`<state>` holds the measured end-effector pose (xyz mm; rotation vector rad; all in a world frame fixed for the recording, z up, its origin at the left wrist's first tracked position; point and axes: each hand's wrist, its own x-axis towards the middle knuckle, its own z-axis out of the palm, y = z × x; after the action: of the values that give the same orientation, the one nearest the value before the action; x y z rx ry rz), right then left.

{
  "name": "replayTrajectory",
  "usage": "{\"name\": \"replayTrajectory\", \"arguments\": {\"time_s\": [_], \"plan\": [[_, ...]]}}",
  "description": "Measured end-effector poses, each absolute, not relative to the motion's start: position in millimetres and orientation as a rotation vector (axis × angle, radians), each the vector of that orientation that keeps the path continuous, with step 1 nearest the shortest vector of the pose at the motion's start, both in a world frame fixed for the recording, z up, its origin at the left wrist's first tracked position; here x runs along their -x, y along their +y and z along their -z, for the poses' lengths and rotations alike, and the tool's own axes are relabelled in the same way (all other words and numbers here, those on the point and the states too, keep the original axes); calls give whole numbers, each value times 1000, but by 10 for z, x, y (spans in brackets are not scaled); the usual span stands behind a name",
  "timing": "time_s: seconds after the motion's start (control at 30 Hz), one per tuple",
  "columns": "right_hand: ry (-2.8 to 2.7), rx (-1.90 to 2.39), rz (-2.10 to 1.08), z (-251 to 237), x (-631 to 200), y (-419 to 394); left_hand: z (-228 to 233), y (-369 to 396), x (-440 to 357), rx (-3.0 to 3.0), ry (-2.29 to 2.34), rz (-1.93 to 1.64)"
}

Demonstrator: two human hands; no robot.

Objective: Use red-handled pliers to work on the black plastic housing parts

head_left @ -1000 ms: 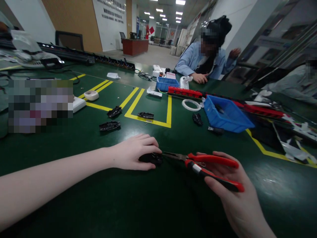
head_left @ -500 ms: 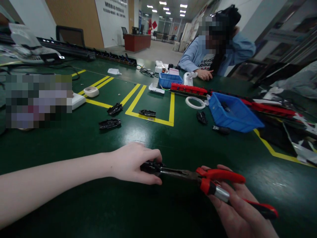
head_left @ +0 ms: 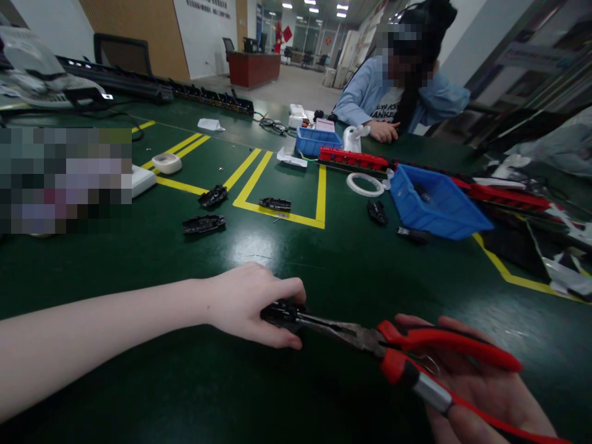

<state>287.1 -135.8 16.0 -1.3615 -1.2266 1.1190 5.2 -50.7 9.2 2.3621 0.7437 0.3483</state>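
My left hand (head_left: 254, 302) is closed round a black plastic part (head_left: 280, 313), holding it low over or on the green table; its fingers hide part of it. In my right hand (head_left: 485, 382) lie long-nose pliers (head_left: 370, 338) with red handles, their tips reaching to the black part's right end. The pliers' handles are spread, and the jaws stand slightly apart near the part. Whether the tips grip anything there, I cannot tell. Beyond my left hand lie similar black parts: one lower left (head_left: 203, 224), one above it (head_left: 213, 196), and one on the yellow tape (head_left: 275, 204).
At the right stands a blue bin (head_left: 439, 203), with a black-handled tool (head_left: 413, 235) and another black part (head_left: 378, 212) beside it. A white tape ring (head_left: 365, 184) and red strip (head_left: 354, 158) lie behind. A person (head_left: 393, 92) sits across the table (head_left: 161, 265).
My right hand has moved right and toward me, and the pliers' handles have spread wider. My left hand keeps its hold on the black part. The view has tilted down slightly.
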Motion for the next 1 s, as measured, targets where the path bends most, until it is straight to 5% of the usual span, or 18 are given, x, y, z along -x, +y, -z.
{"name": "replayTrajectory", "arguments": {"time_s": [1.0], "plan": [[-898, 1380, -1195, -219, -2706, -1218, -75, -497, -39, -2371, 718, -400]]}}
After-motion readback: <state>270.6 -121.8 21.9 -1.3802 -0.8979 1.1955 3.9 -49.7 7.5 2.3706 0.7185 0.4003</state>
